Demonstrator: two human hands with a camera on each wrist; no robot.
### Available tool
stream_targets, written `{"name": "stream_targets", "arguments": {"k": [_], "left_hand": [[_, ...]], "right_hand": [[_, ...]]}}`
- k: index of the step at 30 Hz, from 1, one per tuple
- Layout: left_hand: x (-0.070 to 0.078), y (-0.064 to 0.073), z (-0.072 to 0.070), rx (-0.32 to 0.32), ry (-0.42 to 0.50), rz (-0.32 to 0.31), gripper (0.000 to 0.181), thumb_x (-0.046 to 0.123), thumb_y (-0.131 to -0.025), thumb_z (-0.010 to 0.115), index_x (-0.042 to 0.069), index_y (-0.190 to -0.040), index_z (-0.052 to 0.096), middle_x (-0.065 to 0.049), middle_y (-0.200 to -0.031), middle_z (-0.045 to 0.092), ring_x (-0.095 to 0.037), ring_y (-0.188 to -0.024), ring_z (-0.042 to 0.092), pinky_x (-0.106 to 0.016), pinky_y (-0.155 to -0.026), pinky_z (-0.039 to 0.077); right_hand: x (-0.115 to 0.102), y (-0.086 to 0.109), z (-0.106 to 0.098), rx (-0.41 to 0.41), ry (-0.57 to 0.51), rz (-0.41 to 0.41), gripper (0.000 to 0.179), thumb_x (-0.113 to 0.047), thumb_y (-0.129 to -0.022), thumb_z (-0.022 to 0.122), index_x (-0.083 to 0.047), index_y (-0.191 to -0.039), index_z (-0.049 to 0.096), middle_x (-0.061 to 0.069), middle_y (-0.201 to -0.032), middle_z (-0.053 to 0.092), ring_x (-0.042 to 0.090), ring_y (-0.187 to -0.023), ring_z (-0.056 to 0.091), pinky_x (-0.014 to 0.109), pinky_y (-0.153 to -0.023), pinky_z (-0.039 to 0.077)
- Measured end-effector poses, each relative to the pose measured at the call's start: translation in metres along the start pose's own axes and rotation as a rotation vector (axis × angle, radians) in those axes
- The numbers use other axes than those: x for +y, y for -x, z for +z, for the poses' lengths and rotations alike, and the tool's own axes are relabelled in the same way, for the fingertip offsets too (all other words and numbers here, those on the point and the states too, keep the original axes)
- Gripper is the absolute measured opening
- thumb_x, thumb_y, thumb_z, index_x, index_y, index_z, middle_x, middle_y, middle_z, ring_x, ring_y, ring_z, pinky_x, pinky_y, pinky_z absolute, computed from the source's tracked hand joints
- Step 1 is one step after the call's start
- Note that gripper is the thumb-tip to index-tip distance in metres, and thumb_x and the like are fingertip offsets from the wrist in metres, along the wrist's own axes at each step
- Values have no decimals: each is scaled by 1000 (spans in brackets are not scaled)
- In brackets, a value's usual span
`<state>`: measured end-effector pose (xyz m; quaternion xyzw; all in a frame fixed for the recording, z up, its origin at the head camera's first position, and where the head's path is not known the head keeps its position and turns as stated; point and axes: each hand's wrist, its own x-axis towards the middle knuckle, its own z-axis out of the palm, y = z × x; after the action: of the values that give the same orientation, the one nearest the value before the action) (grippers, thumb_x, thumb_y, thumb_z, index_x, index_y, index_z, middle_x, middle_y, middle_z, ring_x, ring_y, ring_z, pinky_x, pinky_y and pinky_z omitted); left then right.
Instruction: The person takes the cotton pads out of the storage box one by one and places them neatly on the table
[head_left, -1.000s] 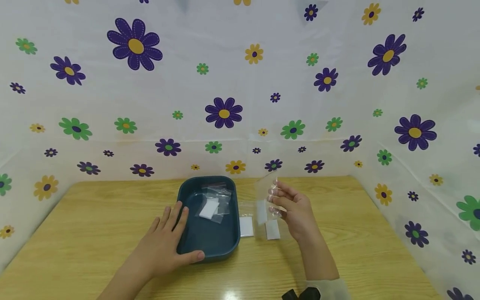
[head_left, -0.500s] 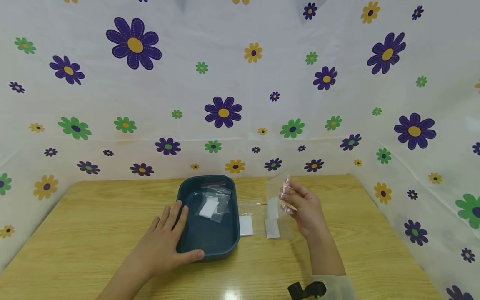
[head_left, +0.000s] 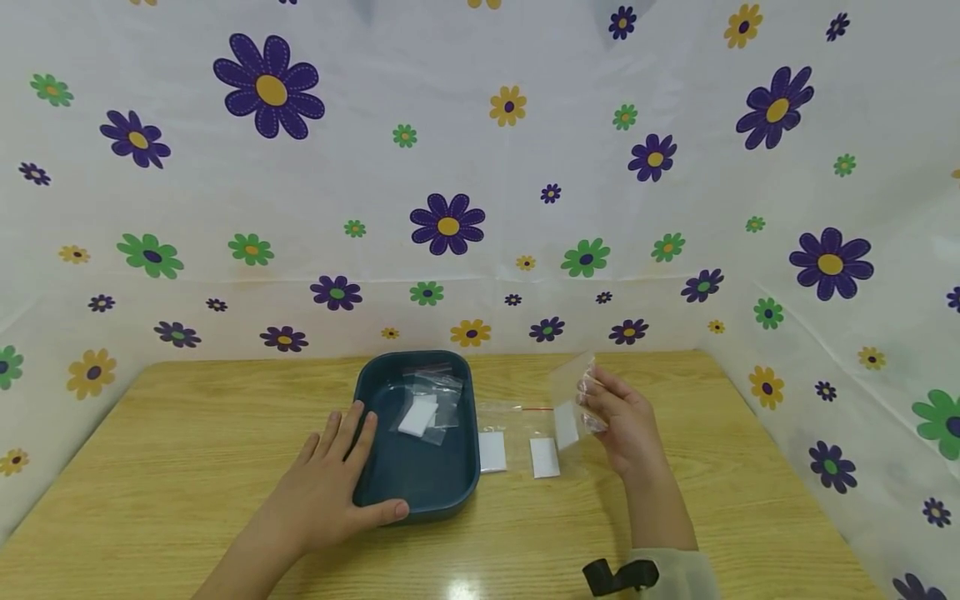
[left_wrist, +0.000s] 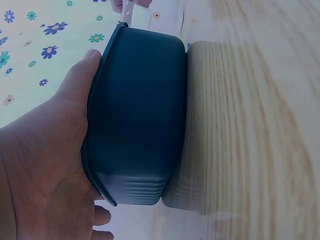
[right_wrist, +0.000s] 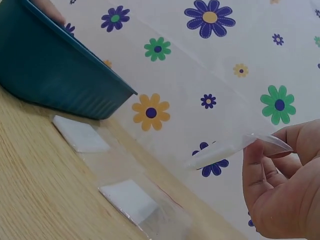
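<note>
- Head view: right hand (head_left: 630, 429) pinches a clear zip bag (head_left: 567, 408) by its edge, right of the tray (head_left: 420, 483), likely keeping it flat.
- Left hand (head_left: 330, 487) spreads wide against the tray's left side, probably steadying it.

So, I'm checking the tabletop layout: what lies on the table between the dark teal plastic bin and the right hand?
Two clear plastic bags with white rectangular pieces, seen in the head and right wrist views.

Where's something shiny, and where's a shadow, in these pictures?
Head view: white glare on the table at the bottom edge, glints on the clear bag in the right hand; left wrist view: a dim shadow or reflection beside the blue tray.
</note>
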<state>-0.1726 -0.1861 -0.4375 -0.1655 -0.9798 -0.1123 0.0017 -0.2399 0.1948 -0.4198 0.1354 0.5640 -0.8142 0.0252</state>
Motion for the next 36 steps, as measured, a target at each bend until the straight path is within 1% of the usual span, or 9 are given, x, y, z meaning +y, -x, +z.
{"name": "stream_targets", "arguments": {"k": [3,8,13,16,20,23,27,30,36], "left_hand": [[0,0,0,0,-1,1,120,87,-76,52,6,-159,23,-20,-166,10,-49,-149,13,-69,-114,21],[0,1,0,1,-2,1,120,87,-76,51,6,-159,22,-19,-166,10,-49,-149,14,-69,-114,21],[0,1,1,4,1,2,120,88,-76,51,7,-159,22,-19,-167,9,-48,-150,13,-69,-114,20],[0,1,1,6,2,2,120,88,-76,50,7,-159,23,-19,-167,9,-48,-150,13,-69,-114,20],[0,1,1,7,2,1,120,88,-75,50,6,-159,24,-19,-166,10,-49,-149,14,-69,-114,21],[1,1,1,4,3,0,120,88,-75,51,6,-159,24,-19,-167,10,-49,-149,14,-68,-114,21],[1,0,1,1,5,-1,120,88,-75,51,7,-159,23,-18,-167,9,-48,-150,13,-68,-114,20],[0,1,1,0,8,0,120,88,-75,51,7,-159,22,-18,-167,9,-48,-150,13,-68,-115,20],[0,1,1,3,9,2,121,89,-75,50,7,-159,22,-19,-167,8,-49,-150,13,-69,-114,20]], "right_hand": [[0,-1,-4,14,-7,7,40,-6,-97,61,-11,-136,58,-7,-97,70,5,-85,66,16,-65,51],[1,-2,-10,42,7,8,38,-6,-97,61,-12,-134,60,-8,-99,68,6,-86,65,20,-76,54],[0,-4,-18,72,17,9,32,-7,-96,62,-15,-127,64,-7,-100,66,5,-85,64,22,-78,54],[0,-6,-23,91,19,13,32,-8,-96,62,-15,-127,62,-7,-100,65,4,-82,64,21,-76,54],[2,-9,-29,112,46,16,40,-10,-97,62,-12,-136,56,-8,-96,64,2,-80,63,18,-71,52],[4,-12,-33,124,68,12,45,-10,-99,59,-9,-143,51,-8,-93,63,2,-80,62,17,-70,52],[7,-13,-38,143,131,6,48,-9,-99,57,-7,-146,48,-9,-93,63,1,-79,62,17,-74,53],[8,-14,-41,159,204,5,49,-9,-98,57,-8,-147,48,-9,-94,63,1,-78,61,17,-72,53],[9,-13,-45,201,311,3,49,-10,-97,60,-8,-145,50,-10,-83,63,0,-71,62,15,-55,46]]}}
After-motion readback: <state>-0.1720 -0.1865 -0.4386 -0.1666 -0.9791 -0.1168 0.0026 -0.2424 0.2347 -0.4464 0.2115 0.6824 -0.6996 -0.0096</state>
